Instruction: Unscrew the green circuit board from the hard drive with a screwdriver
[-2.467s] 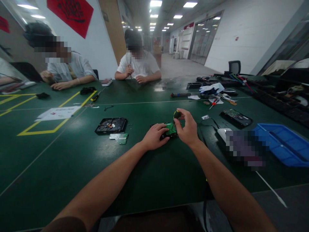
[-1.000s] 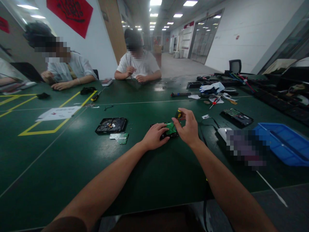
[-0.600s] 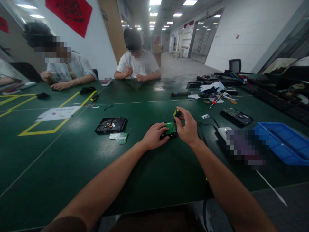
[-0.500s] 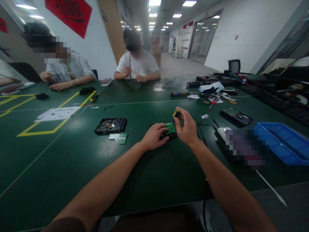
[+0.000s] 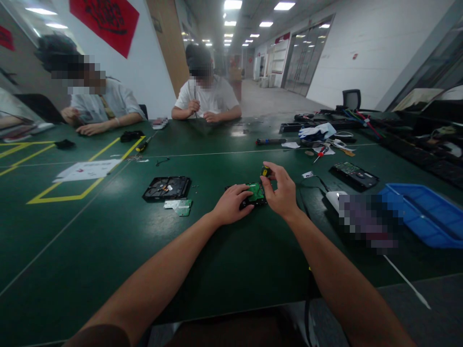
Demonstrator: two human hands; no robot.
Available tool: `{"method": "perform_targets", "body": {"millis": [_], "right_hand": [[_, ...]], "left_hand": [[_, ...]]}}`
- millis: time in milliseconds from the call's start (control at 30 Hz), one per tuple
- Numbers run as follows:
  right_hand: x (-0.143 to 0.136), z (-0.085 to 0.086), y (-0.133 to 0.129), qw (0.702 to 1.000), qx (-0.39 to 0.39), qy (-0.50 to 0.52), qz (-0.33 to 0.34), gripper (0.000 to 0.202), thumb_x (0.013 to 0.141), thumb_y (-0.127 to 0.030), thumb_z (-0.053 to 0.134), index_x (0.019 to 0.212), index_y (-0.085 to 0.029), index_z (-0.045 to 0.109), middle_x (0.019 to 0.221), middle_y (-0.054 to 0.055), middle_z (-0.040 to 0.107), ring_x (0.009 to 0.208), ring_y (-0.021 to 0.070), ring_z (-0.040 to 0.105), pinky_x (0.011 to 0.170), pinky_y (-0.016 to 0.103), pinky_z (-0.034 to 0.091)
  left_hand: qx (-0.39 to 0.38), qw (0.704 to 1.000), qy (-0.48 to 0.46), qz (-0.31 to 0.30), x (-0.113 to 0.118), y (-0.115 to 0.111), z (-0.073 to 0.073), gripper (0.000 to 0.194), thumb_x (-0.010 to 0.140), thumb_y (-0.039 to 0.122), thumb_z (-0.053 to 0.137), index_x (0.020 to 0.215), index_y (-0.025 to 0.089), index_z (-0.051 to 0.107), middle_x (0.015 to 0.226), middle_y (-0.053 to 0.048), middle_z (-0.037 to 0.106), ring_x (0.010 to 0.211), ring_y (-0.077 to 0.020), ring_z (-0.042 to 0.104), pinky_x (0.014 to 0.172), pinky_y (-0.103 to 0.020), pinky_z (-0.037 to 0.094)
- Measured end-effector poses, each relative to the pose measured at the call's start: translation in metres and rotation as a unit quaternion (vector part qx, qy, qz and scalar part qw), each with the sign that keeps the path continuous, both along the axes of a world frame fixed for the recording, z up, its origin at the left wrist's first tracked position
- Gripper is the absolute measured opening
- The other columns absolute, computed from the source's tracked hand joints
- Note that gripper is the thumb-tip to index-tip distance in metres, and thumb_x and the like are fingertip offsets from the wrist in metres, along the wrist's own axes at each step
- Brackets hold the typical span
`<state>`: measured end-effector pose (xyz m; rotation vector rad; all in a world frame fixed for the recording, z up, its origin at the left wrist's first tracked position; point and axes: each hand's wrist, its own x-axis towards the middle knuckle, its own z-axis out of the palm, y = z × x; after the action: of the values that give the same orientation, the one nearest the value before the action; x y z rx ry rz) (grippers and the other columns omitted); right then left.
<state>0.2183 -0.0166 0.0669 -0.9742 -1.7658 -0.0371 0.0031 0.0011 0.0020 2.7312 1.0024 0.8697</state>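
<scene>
In front of me lies a hard drive [image 5: 257, 193], its green circuit board facing up. My left hand [image 5: 233, 204] grips its left side, the fingers over the top and the thumb along the near edge. My right hand [image 5: 281, 189] is closed in a pinch around the yellow-and-black handle of a screwdriver [image 5: 265, 171]. The screwdriver stands nearly upright over the board's right part; its tip is too small to make out. Left of my hands rests another hard drive [image 5: 167, 187], with a loose circuit board [image 5: 178, 207] by its near edge.
At right are a third hard drive [image 5: 354, 176], a pale device with a cable [image 5: 332, 196] and a blue tray [image 5: 430, 212]. Farther back lie a glove [image 5: 317, 131] and a red screwdriver [image 5: 320, 153]. A yellow-handled screwdriver [image 5: 142, 146] is at left. Two people sit across the table [image 5: 108, 270].
The screwdriver's handle looks slightly turned between my right fingers. My left hand stays on the hard drive, and the whole view has shifted a little.
</scene>
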Motion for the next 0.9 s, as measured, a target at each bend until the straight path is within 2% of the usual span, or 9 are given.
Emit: {"method": "perform_targets", "body": {"millis": [400, 733, 900], "right_hand": [[-0.0012, 0.0025, -0.0013, 1.0, 0.015, 0.006, 0.005, 0.038, 0.098, -0.026, 0.063, 0.135, -0.03, 0.058, 0.122, 0.007, 0.069, 0.098, 0.0229, 0.068, 0.086, 0.043, 0.063], [-0.0011, 0.0044, -0.0016, 1.0, 0.021, 0.014, 0.0, 0.036, 0.097, -0.029, 0.068, 0.132, -0.03, 0.061, 0.117, 0.008, 0.065, 0.102, 0.0242, 0.066, 0.083, 0.043, 0.063], [0.0002, -0.0006, 0.001, 1.0, 0.001, 0.012, 0.015, 0.042, 0.1, -0.024, 0.059, 0.141, -0.032, 0.055, 0.127, 0.009, 0.066, 0.109, 0.0259, 0.068, 0.092, 0.048, 0.062]], "left_hand": [[0.007, 1.0, 0.001, 0.002, 0.0007, 0.0008, -0.0018, 0.044, 0.094, 0.043, 0.067, 0.133, 0.021, 0.063, 0.143, -0.013, 0.061, 0.136, -0.0334, 0.056, 0.118, -0.059, 0.043], [0.001, 1.0, -0.003, 0.002, 0.0013, -0.0012, 0.0018, 0.044, 0.094, 0.042, 0.068, 0.132, 0.021, 0.064, 0.143, -0.014, 0.061, 0.137, -0.034, 0.055, 0.118, -0.06, 0.044], [0.002, 1.0, -0.005, 0.002, 0.001, -0.0017, 0.0025, 0.043, 0.095, 0.043, 0.068, 0.132, 0.02, 0.064, 0.143, -0.015, 0.061, 0.136, -0.034, 0.056, 0.117, -0.059, 0.044]]}}
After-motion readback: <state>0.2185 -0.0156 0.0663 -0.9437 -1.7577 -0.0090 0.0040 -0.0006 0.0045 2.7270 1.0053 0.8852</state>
